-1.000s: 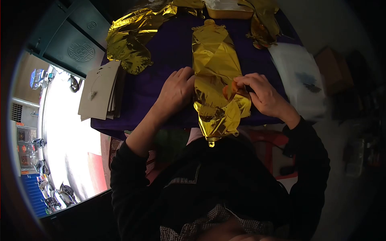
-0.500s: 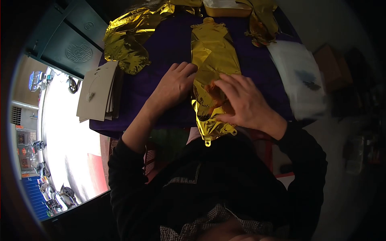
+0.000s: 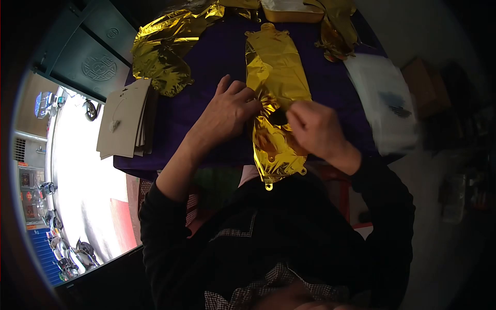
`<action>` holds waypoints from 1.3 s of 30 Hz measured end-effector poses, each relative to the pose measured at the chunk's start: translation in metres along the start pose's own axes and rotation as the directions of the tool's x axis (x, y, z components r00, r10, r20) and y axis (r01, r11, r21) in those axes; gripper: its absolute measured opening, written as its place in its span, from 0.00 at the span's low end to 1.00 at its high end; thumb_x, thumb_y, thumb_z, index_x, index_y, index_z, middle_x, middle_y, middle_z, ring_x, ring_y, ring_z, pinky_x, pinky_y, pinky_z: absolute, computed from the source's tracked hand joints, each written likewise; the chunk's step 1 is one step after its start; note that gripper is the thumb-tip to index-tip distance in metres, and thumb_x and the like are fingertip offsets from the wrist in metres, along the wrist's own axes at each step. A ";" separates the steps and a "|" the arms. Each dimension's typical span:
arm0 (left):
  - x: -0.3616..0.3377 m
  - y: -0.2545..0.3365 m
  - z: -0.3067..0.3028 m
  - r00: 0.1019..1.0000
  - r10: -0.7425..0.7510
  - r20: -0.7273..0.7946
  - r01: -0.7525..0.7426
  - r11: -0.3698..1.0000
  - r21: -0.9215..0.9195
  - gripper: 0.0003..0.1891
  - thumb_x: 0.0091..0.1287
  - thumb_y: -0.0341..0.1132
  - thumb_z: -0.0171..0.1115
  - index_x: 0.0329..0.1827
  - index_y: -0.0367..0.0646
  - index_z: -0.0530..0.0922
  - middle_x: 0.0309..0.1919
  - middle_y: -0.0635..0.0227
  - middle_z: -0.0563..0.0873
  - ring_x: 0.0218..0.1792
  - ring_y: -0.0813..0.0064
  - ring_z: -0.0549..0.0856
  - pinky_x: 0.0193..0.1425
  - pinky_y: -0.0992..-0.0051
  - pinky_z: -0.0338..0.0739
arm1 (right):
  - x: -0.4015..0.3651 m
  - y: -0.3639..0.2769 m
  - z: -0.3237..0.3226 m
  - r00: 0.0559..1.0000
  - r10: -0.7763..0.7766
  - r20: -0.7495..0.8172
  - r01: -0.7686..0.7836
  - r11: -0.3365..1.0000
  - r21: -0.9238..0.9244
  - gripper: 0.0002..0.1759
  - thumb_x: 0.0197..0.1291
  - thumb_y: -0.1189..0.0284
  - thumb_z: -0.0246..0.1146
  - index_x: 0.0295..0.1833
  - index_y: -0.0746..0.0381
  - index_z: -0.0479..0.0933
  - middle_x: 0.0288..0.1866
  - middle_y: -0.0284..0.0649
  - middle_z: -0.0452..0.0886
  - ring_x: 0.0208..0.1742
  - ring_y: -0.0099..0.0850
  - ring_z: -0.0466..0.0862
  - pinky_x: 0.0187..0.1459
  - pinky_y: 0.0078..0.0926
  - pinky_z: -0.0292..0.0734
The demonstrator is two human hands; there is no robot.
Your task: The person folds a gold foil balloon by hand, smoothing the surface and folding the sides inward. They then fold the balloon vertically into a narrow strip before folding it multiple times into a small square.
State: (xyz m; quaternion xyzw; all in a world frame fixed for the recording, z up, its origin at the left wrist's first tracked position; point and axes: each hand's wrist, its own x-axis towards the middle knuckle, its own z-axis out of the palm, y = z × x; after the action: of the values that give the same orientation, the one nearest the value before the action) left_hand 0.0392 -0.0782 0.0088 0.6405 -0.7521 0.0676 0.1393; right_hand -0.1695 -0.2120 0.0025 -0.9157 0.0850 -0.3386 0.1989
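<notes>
A flat gold foil balloon (image 3: 279, 62) with small tabs at its ends lies lengthwise before me, its near end hanging over the table edge. My left hand (image 3: 225, 111) is closed at the balloon's left edge, pinching the foil with thumb and fingers. On the opposite edge, my right hand (image 3: 321, 132) has its fingers curled in on the foil. Between the two hands the foil is creased and pulled up, with a dark fold or gap showing. The right fingertips are partly hidden.
Purple cloth (image 3: 217, 51) covers the table. More gold foil (image 3: 160, 57) lies at the back left, and a yellow tray (image 3: 292, 15) stands at the back. Stacked cards (image 3: 124, 121) sit left; clear plastic bags (image 3: 380, 103) lie right.
My right hand has gone from spread fingers to a curled grip on the foil's right edge. The foil between my hands has bunched and wrinkled. My left hand stays at the left edge.
</notes>
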 end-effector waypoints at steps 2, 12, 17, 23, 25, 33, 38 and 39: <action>-0.001 0.000 0.005 0.999 0.012 -0.042 -0.012 1.000 -0.005 0.08 0.62 0.28 0.63 0.44 0.43 0.85 0.48 0.63 0.83 0.57 0.59 0.79 0.76 0.47 0.63 | 0.000 0.004 -0.019 0.971 0.231 -0.064 -0.216 0.960 0.177 0.08 0.65 0.75 0.65 0.34 0.66 0.77 0.26 0.49 0.78 0.23 0.39 0.82 0.26 0.37 0.72; -0.018 0.044 0.001 0.960 -0.224 -0.166 0.206 0.971 -0.123 0.22 0.66 0.33 0.65 0.62 0.34 0.74 0.60 0.49 0.77 0.63 0.46 0.77 0.76 0.44 0.64 | -0.074 0.066 -0.091 0.659 0.729 -0.188 -0.591 0.655 0.470 0.22 0.71 0.76 0.59 0.68 0.71 0.75 0.61 0.45 0.84 0.59 0.27 0.82 0.59 0.22 0.75; -0.024 0.063 -0.010 0.975 -0.216 -0.055 0.201 0.958 -0.204 0.35 0.68 0.48 0.69 0.69 0.33 0.69 0.66 0.44 0.73 0.70 0.43 0.72 0.78 0.41 0.61 | -0.070 0.034 -0.113 0.711 0.300 -0.636 -0.410 0.912 -0.028 0.19 0.65 0.84 0.54 0.61 0.68 0.78 0.61 0.46 0.81 0.61 0.37 0.79 0.62 0.37 0.73; -0.027 0.077 -0.003 0.975 -0.221 0.000 0.217 0.958 -0.186 0.43 0.68 0.59 0.67 0.74 0.34 0.64 0.70 0.42 0.70 0.75 0.40 0.67 0.80 0.38 0.55 | -0.073 0.000 -0.083 0.972 0.193 -0.131 -0.204 0.976 -0.074 0.12 0.60 0.86 0.57 0.47 0.66 0.80 0.45 0.47 0.81 0.48 0.44 0.79 0.53 0.39 0.74; -0.031 0.078 0.003 0.961 -0.276 -0.036 0.262 0.940 -0.219 0.44 0.68 0.59 0.67 0.75 0.34 0.63 0.71 0.42 0.69 0.75 0.39 0.66 0.80 0.37 0.55 | -0.077 -0.001 -0.068 0.980 0.196 -0.035 -0.199 0.976 -0.086 0.14 0.59 0.87 0.57 0.49 0.67 0.80 0.45 0.46 0.81 0.48 0.45 0.79 0.52 0.40 0.73; -0.037 0.080 0.012 0.943 -0.325 -0.074 0.292 0.911 -0.290 0.44 0.68 0.56 0.69 0.76 0.35 0.62 0.72 0.42 0.67 0.75 0.39 0.66 0.79 0.36 0.53 | -0.077 -0.007 -0.049 0.973 0.212 0.089 -0.204 0.975 -0.090 0.18 0.58 0.86 0.56 0.55 0.70 0.78 0.51 0.50 0.81 0.52 0.47 0.79 0.56 0.41 0.74; -0.038 0.086 0.017 0.923 -0.360 -0.137 0.320 0.915 -0.247 0.42 0.68 0.52 0.69 0.76 0.35 0.62 0.74 0.41 0.66 0.76 0.41 0.66 0.80 0.34 0.47 | -0.077 -0.005 -0.045 0.984 0.163 0.073 -0.153 0.981 -0.120 0.20 0.57 0.86 0.59 0.57 0.69 0.77 0.50 0.45 0.81 0.51 0.44 0.78 0.54 0.40 0.71; -0.039 0.087 0.019 0.913 -0.385 -0.135 0.346 0.906 -0.243 0.41 0.69 0.50 0.69 0.76 0.35 0.63 0.75 0.42 0.66 0.76 0.41 0.65 0.81 0.34 0.46 | -0.077 -0.005 -0.044 0.984 0.160 0.075 -0.151 0.981 -0.120 0.20 0.57 0.86 0.59 0.57 0.69 0.77 0.50 0.45 0.81 0.51 0.44 0.78 0.54 0.40 0.71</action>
State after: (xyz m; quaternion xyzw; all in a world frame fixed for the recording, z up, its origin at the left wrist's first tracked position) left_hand -0.0428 -0.0320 -0.0136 0.7432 -0.6053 0.0164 0.2847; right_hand -0.2564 -0.1987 -0.0097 -0.9295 0.1670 -0.2779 0.1758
